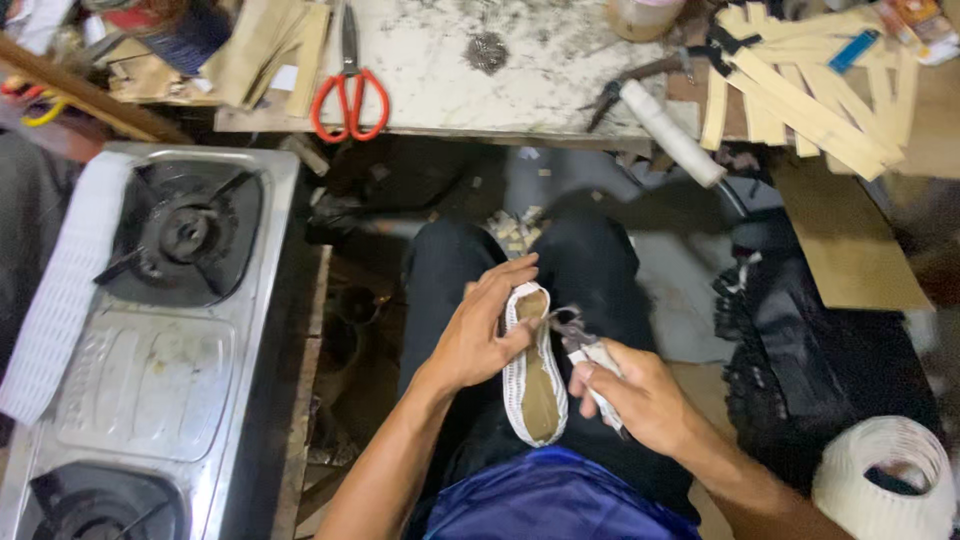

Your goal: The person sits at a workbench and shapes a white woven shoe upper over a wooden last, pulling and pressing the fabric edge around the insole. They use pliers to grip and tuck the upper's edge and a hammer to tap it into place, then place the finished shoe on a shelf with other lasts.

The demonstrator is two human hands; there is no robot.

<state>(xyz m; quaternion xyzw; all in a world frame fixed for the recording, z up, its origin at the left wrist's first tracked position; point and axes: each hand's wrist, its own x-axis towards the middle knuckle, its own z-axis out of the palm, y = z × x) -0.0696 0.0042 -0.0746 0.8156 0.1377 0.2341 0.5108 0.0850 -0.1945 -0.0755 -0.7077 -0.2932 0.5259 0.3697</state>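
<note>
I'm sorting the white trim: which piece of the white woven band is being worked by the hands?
The short white woven strip gripped in the right hand, beside the sole held by the left hand; the coiled roll and long band lie untouched.

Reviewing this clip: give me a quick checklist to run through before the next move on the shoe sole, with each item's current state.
1. Left hand grips the shoe sole: ok.
2. Right hand holds the pliers: ok.
3. Pliers' tip meets the sole's white edging: cannot tell, blurred.
4. Sole rests on the lap: ok.
5. Scissors lie on the workbench, away from both hands: ok.
</note>
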